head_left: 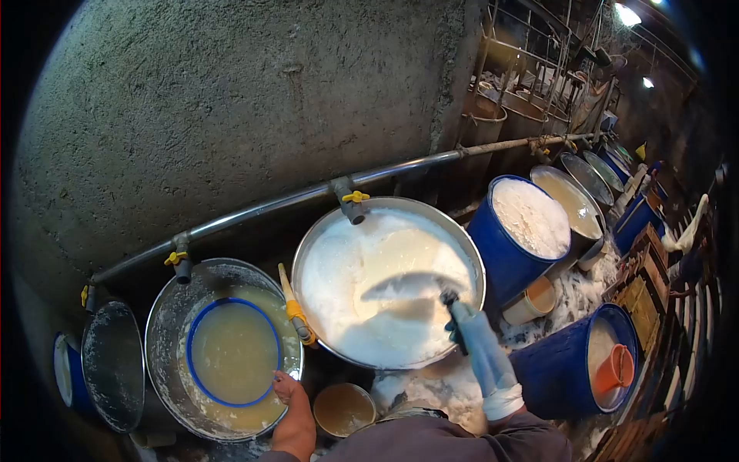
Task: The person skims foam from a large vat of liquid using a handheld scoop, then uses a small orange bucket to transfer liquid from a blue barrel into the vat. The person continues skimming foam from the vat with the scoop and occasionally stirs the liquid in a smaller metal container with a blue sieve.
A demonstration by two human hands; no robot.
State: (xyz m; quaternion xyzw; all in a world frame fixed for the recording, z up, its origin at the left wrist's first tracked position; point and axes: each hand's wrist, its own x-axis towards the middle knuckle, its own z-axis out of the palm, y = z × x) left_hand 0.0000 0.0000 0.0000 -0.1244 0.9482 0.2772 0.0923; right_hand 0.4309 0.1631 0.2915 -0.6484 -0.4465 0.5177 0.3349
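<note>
Looks like I'm mid-stir or skim, tbh: gloved right hand (466, 319) closed round one dark-handled tool (449, 296) over one big foamy metal vat (479, 296), which I reckon calls for a steady wrist. My bare left hand (285, 387) is curled at the edge of one blue-rimmed basin (190, 354) inside another metal vat (151, 362), grip unclear; two blue barrels (493, 250) stand nearby on my right.

wall (231, 100) – rough grey concrete | floor (566, 304) – white-streaked, dark | lamps (627, 15) lit, upper right
</note>
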